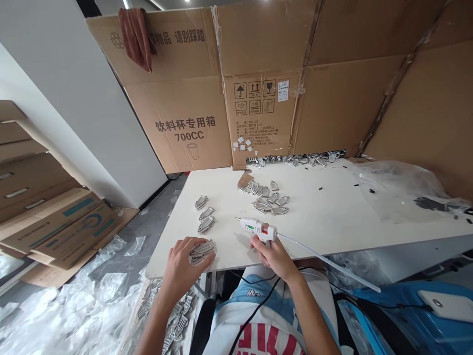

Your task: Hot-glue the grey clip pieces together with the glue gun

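My right hand (271, 254) is closed round the handle of a white hot glue gun (254, 228), whose nozzle points left over the white table. A long translucent glue stick (328, 261) sticks out of its back end. At the table's front left, my left hand (183, 264) curls its fingers and thumb round a small stack of silver loop-shaped metal pieces (201, 250). Beyond that hand, more stacks of the same metal pieces (206, 225) stand in a row. A looser heap of metal pieces (264, 201) lies past the glue gun's nozzle.
Cardboard sheets (185, 103) wall off the back of the white table (314, 222). A clear plastic bag (399, 192) lies at right, near small black bits. Below the table's left edge are many metal pieces (177, 320). A black cable (258, 308) crosses my lap. Plastic bags (84, 310) cover the floor.
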`<action>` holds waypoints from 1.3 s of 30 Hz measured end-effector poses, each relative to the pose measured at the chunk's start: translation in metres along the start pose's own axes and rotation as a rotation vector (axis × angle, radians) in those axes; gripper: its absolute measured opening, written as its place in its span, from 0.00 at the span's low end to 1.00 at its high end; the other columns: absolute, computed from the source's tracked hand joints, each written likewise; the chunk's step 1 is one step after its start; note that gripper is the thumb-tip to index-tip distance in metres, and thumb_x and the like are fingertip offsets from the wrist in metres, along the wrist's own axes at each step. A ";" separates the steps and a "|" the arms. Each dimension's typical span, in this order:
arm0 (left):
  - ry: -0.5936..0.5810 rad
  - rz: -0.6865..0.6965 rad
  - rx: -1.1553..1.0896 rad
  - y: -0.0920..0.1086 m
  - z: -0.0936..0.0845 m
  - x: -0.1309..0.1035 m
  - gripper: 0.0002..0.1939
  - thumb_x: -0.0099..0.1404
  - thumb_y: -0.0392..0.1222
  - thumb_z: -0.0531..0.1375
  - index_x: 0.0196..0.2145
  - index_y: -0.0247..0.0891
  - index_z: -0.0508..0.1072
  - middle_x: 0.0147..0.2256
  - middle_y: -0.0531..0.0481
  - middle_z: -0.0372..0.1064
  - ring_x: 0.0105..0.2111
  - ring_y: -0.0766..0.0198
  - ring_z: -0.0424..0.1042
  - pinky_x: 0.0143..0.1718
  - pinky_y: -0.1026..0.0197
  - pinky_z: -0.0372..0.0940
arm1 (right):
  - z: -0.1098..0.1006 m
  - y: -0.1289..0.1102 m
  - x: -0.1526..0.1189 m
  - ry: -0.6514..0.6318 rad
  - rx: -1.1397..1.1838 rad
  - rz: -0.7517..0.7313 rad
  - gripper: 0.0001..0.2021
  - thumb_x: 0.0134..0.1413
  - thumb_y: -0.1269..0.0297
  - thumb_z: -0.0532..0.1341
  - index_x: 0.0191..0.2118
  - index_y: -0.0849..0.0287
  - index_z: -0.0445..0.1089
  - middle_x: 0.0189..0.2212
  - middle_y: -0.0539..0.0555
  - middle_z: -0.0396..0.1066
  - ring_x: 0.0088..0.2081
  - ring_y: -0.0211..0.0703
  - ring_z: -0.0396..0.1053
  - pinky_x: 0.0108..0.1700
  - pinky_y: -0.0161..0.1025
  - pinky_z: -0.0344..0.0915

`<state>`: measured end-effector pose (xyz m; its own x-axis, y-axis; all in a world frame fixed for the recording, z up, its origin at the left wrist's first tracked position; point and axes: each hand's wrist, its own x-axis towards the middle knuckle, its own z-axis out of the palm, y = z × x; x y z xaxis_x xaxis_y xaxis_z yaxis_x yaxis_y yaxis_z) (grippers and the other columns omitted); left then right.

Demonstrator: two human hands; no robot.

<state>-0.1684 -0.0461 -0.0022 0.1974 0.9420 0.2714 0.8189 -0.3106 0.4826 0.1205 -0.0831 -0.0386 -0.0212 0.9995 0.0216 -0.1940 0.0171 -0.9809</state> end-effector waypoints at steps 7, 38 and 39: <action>0.047 -0.115 -0.145 -0.009 -0.005 0.007 0.22 0.63 0.65 0.67 0.43 0.47 0.83 0.44 0.47 0.82 0.45 0.48 0.79 0.45 0.53 0.70 | 0.000 -0.001 0.000 -0.002 0.002 0.021 0.20 0.66 0.43 0.67 0.49 0.51 0.64 0.32 0.46 0.69 0.19 0.30 0.49 0.20 0.35 0.45; -0.007 -0.084 -0.053 0.015 0.013 -0.004 0.15 0.66 0.57 0.64 0.37 0.43 0.77 0.30 0.51 0.71 0.27 0.58 0.70 0.30 0.57 0.64 | -0.001 -0.001 -0.003 0.002 -0.029 0.040 0.23 0.66 0.40 0.66 0.51 0.55 0.70 0.36 0.50 0.72 0.20 0.31 0.50 0.22 0.35 0.47; -0.002 -0.084 -0.088 0.017 0.017 -0.003 0.15 0.66 0.57 0.64 0.35 0.43 0.75 0.28 0.52 0.70 0.27 0.59 0.69 0.30 0.58 0.63 | -0.001 -0.001 -0.003 0.004 -0.023 0.046 0.23 0.66 0.41 0.67 0.52 0.55 0.70 0.36 0.50 0.71 0.20 0.30 0.50 0.22 0.35 0.47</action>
<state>-0.1464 -0.0524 -0.0087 0.1312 0.9653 0.2256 0.7821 -0.2406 0.5748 0.1214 -0.0859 -0.0379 -0.0260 0.9994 -0.0242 -0.1703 -0.0283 -0.9850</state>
